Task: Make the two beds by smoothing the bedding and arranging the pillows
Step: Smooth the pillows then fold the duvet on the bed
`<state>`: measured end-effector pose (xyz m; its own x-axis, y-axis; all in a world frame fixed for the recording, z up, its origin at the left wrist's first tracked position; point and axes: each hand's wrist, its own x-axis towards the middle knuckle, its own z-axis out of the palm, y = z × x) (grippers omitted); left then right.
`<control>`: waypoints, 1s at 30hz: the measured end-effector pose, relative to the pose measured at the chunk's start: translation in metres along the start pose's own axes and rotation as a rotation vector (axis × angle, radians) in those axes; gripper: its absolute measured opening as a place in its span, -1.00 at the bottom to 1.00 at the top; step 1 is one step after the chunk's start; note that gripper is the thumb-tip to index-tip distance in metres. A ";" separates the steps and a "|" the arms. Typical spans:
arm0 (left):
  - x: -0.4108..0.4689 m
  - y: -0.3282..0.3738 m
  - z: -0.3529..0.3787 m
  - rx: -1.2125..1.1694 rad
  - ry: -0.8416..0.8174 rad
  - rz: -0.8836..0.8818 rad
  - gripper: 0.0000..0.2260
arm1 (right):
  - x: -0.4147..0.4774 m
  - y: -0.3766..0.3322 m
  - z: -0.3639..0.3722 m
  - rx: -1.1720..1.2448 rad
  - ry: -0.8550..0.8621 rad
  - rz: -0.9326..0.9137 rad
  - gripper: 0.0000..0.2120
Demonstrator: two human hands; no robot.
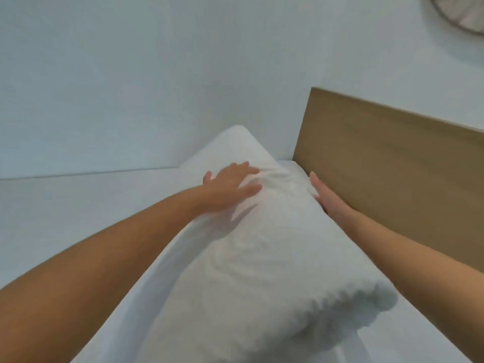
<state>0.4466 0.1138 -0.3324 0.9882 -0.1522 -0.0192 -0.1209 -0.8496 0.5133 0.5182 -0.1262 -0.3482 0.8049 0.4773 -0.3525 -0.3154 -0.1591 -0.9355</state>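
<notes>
— At the head of the bed, what lies there?

— One plump white fabric pillow [264, 239], on the smooth white bed sheet [78, 226], close alongside the flat brown wooden headboard [392, 166].

— Which way does it run?

— Its long axis follows the headboard, from the near right of the view up and away to the far left. The far corner points at the pale blue-grey wall [131, 74] behind the bed. The near short end, with a crimped edge, points back toward the person and throws a shadow on the sheet.

— And the hands?

— The left hand [230, 188] lies palm down on the pillow's top near the far end, fingers straight and spread, gripping nothing. Small creases fan out in the cover just beyond the fingertips.

— The right one?

— The right hand [327, 196] stands on edge in the narrow gap between pillow and headboard, fingers straight and held together, laid against the pillow's long side. Nothing is grasped there either. Whether it also touches the headboard I cannot tell.

— Arms?

— Both forearms are bare and reach in from the bottom corners, one on each side of the pillow.

— Anything else?

— A round, pale, ribbed object [466, 14] is cut off by the top right corner, on the wall above the headboard. It is too blurred to name.
</notes>
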 end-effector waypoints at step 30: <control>0.019 -0.078 0.115 0.458 0.175 -0.244 -0.31 | 0.115 0.119 0.020 -1.472 0.428 -0.269 -0.41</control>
<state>0.4643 0.1196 -0.4714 0.9889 0.1301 0.0720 0.1240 -0.9887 0.0845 0.5628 -0.0731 -0.4999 0.9139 0.3972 0.0833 0.4033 -0.9119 -0.0764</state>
